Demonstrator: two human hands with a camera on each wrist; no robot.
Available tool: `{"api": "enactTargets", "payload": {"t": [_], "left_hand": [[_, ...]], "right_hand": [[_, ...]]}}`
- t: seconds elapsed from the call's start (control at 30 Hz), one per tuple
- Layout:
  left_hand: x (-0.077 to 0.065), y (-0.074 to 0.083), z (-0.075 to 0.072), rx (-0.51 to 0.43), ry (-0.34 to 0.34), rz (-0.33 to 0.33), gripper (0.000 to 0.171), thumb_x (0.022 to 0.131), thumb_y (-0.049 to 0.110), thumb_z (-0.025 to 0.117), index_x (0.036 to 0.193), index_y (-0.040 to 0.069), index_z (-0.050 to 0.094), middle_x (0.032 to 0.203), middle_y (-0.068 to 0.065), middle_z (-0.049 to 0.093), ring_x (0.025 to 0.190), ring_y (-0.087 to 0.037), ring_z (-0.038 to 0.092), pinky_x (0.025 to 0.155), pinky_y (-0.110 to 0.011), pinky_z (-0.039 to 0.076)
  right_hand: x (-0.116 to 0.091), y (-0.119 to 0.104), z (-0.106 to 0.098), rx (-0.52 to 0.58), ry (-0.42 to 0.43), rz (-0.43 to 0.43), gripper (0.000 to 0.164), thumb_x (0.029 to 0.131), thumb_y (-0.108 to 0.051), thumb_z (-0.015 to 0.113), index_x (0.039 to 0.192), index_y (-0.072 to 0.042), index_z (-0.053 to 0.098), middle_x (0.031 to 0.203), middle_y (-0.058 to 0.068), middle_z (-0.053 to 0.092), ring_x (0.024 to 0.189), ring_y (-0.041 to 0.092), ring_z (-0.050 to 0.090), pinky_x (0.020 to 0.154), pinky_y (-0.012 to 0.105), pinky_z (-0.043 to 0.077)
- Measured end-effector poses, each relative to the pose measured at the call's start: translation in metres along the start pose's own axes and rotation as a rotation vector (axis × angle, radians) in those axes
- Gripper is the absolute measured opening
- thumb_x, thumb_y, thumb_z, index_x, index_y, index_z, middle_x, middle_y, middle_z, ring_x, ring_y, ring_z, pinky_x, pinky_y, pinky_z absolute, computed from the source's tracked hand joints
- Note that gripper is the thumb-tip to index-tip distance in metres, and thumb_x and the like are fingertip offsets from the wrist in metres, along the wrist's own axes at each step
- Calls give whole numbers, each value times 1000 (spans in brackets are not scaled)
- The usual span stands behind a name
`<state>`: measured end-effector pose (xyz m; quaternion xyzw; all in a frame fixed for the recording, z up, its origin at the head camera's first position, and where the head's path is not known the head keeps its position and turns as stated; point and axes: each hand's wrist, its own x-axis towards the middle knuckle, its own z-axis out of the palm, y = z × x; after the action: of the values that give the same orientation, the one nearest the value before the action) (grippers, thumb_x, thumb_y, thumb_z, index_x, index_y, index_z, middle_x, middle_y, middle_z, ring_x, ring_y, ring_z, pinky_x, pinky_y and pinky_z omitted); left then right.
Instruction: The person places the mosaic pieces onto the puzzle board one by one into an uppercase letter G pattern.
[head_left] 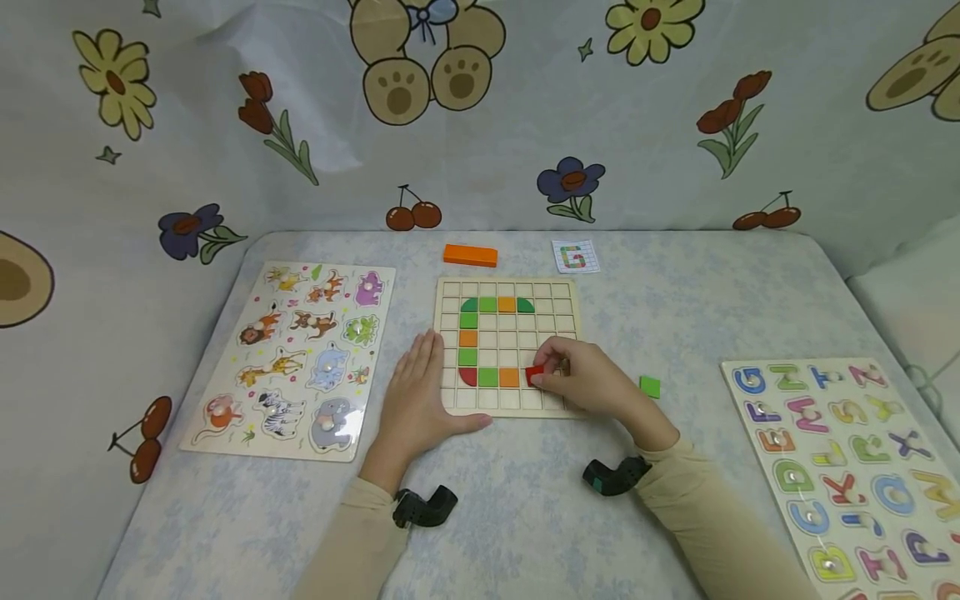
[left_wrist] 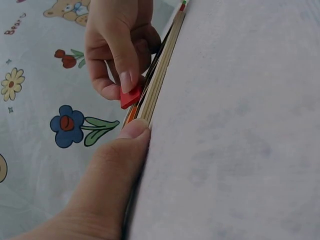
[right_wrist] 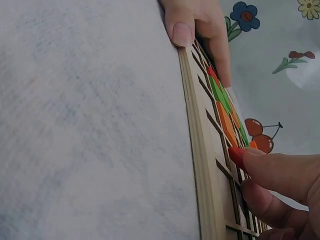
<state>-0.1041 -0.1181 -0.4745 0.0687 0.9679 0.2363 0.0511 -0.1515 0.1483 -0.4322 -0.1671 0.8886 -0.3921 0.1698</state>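
My right hand [head_left: 588, 379] pinches a red tile [head_left: 533, 375] between thumb and fingers, over the bottom row of a wooden grid board [head_left: 566, 340]. In the right wrist view, the red tile [right_wrist: 236, 156] is tilted close above the grid, beside an orange tile [right_wrist: 227, 125]. My left hand [head_left: 416, 408] rests at the board's front left corner, fingers straight along the left side, thumb along the front edge. Green, orange and red tiles lie in the grid as a top row, a left column and a bottom row. Some corner tiles have a rounded side.
Behind the board lie an orange block [head_left: 470, 255] and a small pattern card [head_left: 576, 257]. A loose green tile [head_left: 649, 387] is right of the board. An animal puzzle [head_left: 197, 440] lies at left, a letter puzzle [head_left: 750, 446] at right. A printed cloth [head_left: 480, 158] hangs behind the table.
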Motion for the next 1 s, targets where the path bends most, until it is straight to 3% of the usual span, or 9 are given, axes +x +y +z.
{"api": "enactTargets", "payload": {"t": [0.33, 0.5, 0.7, 1.0], "left_hand": [[1, 0, 0, 0, 4, 6, 141, 62, 81, 72, 160, 6, 4, 169, -8, 2, 157, -23, 0, 128, -43, 7], [1, 0, 0, 1, 3, 8, 140, 62, 81, 72, 160, 6, 4, 169, -8, 2, 157, -23, 0, 128, -44, 7], [0, 0, -1, 2, 2, 9, 140, 62, 81, 72, 160, 5, 4, 169, -9, 3, 157, -23, 0, 128, -44, 7], [0, 0, -1, -2, 14, 19, 140, 62, 81, 72, 160, 4, 6, 169, -10, 4, 157, -25, 1, 127, -45, 9]], "right_hand": [[0, -3, 8, -145, 33, -24, 8, 91, -27, 73, 91, -23, 67, 79, -5, 56, 64, 14, 47, 58, 26, 41], [-1, -3, 11, -162, 57, -56, 8, 91, -25, 74, 97, -21, 72, 82, -5, 59, 71, 13, 51, 63, 26, 44], [-3, -2, 13, -160, 74, -107, 20, 90, -19, 74, 109, -17, 78, 99, -4, 66, 84, 10, 58, 72, 26, 48], [-7, -4, 16, -156, 85, -137, 21, 90, -17, 74, 110, -12, 77, 102, -4, 67, 86, 10, 60, 73, 26, 50]]}}
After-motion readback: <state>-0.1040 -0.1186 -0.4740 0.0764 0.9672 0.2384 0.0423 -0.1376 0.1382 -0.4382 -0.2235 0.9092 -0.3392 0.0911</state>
